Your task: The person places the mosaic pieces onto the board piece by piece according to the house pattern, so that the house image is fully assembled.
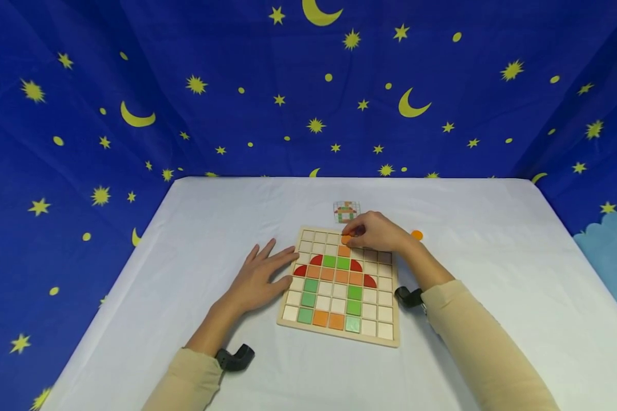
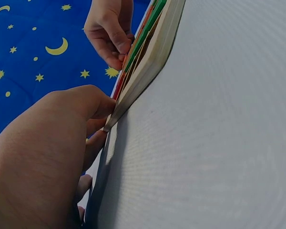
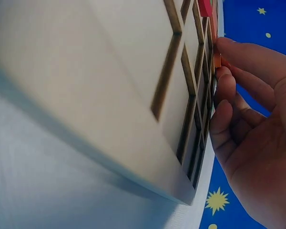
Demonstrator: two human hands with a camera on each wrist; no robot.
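Note:
A wooden grid board (image 1: pixel 339 337) lies on the table, its squares filled with cream, green, orange and red pieces. At its top row my right hand (image 1: pixel 377 231) pinches an orange piece (image 1: pixel 346 240) between thumb and fingers. In the right wrist view the same orange piece (image 3: pixel 217 58) shows as a thin edge at the fingertips. My left hand (image 1: pixel 257 279) is spread beside the board, with fingers and thumb touching its left edge. The left wrist view has that left hand (image 2: pixel 52 138) against the frame's side.
Behind the board lies a small pattern card (image 1: pixel 346 212) with a coloured grid picture. An orange round piece (image 1: pixel 416 234) sits on the white tablecloth (image 1: pixel 236 211) right of the right hand. A blue curtain (image 1: pixel 308 114) with stars and moons hangs behind the table.

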